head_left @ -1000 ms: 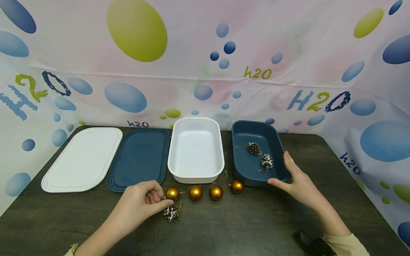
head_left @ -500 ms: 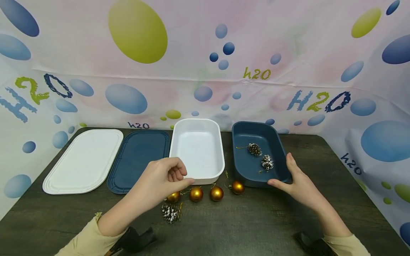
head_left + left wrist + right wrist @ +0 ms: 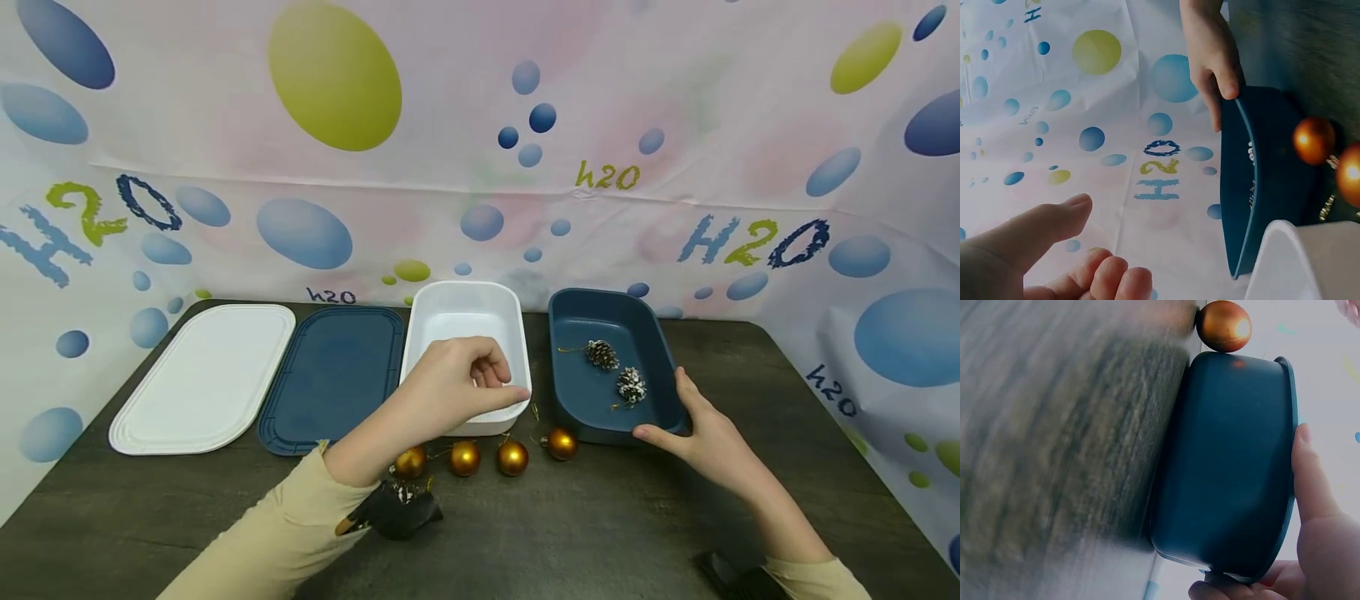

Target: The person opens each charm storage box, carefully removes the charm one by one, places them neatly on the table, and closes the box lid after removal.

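My left hand (image 3: 461, 379) hovers over the white container (image 3: 457, 321), thumb stretched out and fingers loosely curled. In the left wrist view, nothing lies between the thumb (image 3: 1066, 219) and the fingers. My right hand (image 3: 712, 446) holds the near right corner of the dark blue container (image 3: 581, 400), its thumb on the front rim. Inside that container are two frosted pine cones, one brown (image 3: 602, 354) and one whiter (image 3: 632, 385). Another pine cone (image 3: 405, 492) lies on the table, mostly hidden by the left wrist's black strap.
Several gold baubles stand in a row before the containers, from the leftmost bauble (image 3: 410, 462) to the rightmost bauble (image 3: 561, 444). A white lid (image 3: 202, 379) and a dark blue lid (image 3: 337, 379) lie at the left. Behind the table (image 3: 570, 533) hangs a patterned curtain (image 3: 450, 167).
My left hand has risen from beside the pine cone on the table and moved right, over the white container. My right hand has kept its place on the blue container.
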Action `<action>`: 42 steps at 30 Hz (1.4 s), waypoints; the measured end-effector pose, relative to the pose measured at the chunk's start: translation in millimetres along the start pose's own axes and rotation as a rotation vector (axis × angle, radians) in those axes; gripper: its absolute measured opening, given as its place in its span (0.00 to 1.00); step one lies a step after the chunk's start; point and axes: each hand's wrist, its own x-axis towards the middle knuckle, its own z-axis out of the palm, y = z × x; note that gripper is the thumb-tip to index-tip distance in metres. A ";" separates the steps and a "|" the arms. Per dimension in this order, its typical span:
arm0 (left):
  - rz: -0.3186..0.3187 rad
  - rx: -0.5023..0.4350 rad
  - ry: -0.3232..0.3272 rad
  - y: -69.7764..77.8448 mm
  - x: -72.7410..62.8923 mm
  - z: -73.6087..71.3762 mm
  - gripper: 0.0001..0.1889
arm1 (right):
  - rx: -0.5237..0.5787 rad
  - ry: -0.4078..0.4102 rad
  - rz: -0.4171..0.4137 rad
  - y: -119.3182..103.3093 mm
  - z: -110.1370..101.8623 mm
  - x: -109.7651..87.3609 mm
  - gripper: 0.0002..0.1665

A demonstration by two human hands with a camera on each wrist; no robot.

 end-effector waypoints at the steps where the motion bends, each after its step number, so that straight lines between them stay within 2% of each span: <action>1: -0.005 -0.008 -0.007 1.1 5.2 1.9 0.11 | 0.000 -0.001 0.000 0.0 0.5 0.0 0.69; 4: -0.017 -0.027 -0.035 3.0 20.9 9.2 0.11 | 0.003 -0.009 -0.001 -0.2 1.6 -0.2 0.69; 6: -0.020 -0.061 -0.031 4.0 31.6 16.2 0.11 | 0.005 -0.011 -0.003 0.0 1.8 -0.1 0.69; 11: -0.015 -0.170 0.076 7.4 61.5 41.2 0.11 | 0.007 -0.016 -0.003 1.6 0.4 -0.2 0.68; 13: -0.016 -0.199 0.099 6.8 73.8 52.1 0.12 | 0.011 -0.016 -0.004 2.1 0.5 -0.4 0.68; 18: -0.026 -0.225 0.068 0.5 95.9 77.5 0.12 | 0.014 -0.017 -0.006 2.0 1.2 -1.2 0.68; 21: -0.030 -0.237 0.085 -2.9 104.1 91.0 0.12 | 0.017 -0.019 -0.008 1.5 0.6 -1.3 0.68; 26: -0.032 -0.258 0.193 -7.9 115.7 109.9 0.09 | 0.015 -0.010 -0.009 0.9 -0.7 -0.8 0.68; 28: -0.044 -0.263 0.214 -9.9 119.7 116.6 0.08 | 0.013 -0.006 -0.010 0.7 -1.1 -0.6 0.68; 35: -0.069 -0.233 0.182 -12.7 129.5 134.2 0.12 | 0.019 -0.005 -0.014 -0.2 -2.4 -0.4 0.68; 42: -0.048 -0.127 0.128 -19.1 132.1 143.4 0.16 | 0.025 -0.010 -0.021 -1.1 -3.7 -0.6 0.68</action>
